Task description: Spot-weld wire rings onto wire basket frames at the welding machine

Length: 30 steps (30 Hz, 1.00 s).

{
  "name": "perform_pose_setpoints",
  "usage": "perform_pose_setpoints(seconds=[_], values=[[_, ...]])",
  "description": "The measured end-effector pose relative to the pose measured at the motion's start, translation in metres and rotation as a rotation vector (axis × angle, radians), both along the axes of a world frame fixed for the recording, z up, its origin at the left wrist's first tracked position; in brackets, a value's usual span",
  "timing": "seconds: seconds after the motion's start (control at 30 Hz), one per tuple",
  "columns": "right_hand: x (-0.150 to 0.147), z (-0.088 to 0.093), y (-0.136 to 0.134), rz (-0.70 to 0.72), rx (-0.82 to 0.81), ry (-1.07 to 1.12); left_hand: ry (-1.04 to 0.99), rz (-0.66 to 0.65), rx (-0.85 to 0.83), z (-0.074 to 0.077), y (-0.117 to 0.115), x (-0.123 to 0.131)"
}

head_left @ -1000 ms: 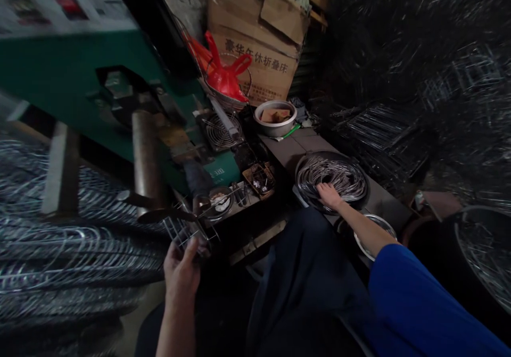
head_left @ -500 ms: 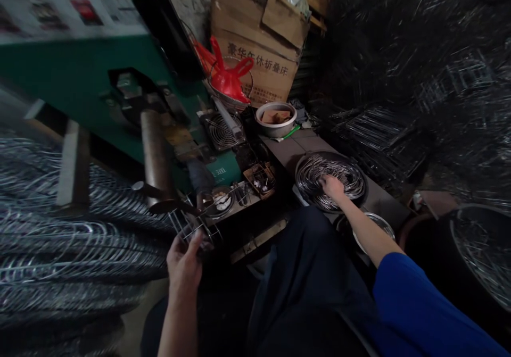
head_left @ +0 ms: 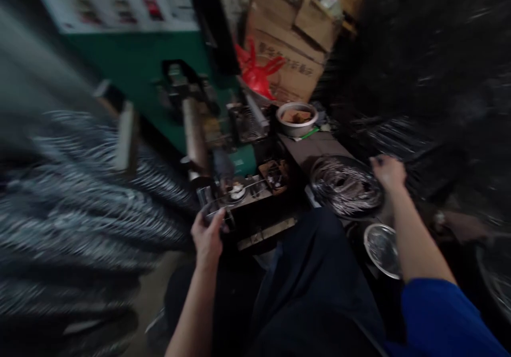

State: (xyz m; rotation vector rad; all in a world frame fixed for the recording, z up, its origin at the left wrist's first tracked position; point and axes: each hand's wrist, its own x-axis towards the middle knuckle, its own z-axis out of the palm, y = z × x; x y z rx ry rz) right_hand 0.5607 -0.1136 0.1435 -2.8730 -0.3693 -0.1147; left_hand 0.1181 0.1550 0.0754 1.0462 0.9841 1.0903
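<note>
My left hand (head_left: 207,237) is closed on a small wire frame (head_left: 213,213), thumb on top, just below the machine's thick metal rod (head_left: 194,133). The frame is blurred, and part of it is lost against the dark machine. At the right, my right hand (head_left: 389,173) is up beside the far right rim of a round dark pan (head_left: 377,189). Its fingers are pinched together; whatever they hold is too blurred to make out. A tangle of thin bent metal wires (head_left: 345,187) fills the pan.
A green machine (head_left: 131,64) with a switch panel stands at the left, beside stacked wire racks (head_left: 96,187). Behind are a grey bowl (head_left: 297,120), a red plastic bag (head_left: 259,75) and a cardboard box (head_left: 287,43). A shiny round dish (head_left: 382,248) sits below my right forearm.
My right hand has come out of the wires and moved right, past the pan's rim. My left hand still holds the wire frame by the machine. The whole view has swung left.
</note>
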Motion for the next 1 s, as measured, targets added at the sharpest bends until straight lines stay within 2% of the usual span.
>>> perform_pose_setpoints(seconds=[0.07, 0.1, 0.17, 0.23, 0.37, 0.5, 0.63, 0.77, 1.0], values=[[-0.003, 0.012, 0.011, 0.116, 0.116, -0.036, 0.008, -0.033, 0.028, 0.000, -0.007, -0.004], [-0.007, 0.013, 0.021, 0.226, 0.267, -0.025, 0.019, -0.021, 0.036, -0.002, -0.009, -0.006], [-0.023, 0.010, 0.050, 0.409, 0.526, 0.049, 0.022, -0.020, 0.037, -0.006, -0.014, -0.013], [-0.054, 0.005, 0.085, 0.553, 0.706, 0.148, 0.009, -0.035, 0.021, -0.011, -0.021, -0.020], [-0.137, -0.007, 0.153, 0.781, 0.851, 0.353, -0.035, -0.049, -0.035, -0.013, -0.038, -0.031], [-0.201, -0.024, 0.195, 0.963, 0.857, 0.602, -0.066, -0.030, -0.085, -0.011, -0.047, -0.033], [-0.221, -0.043, 0.211, 0.974, 0.828, 0.706, -0.070, -0.021, -0.106, -0.010, -0.048, -0.033], [-0.217, -0.054, 0.218, 0.945, 0.827, 0.725, -0.093, -0.010, -0.127, -0.010, -0.049, -0.031], [-0.210, -0.062, 0.226, 0.941, 0.811, 0.710, -0.118, 0.009, -0.143, -0.012, -0.049, -0.026]])
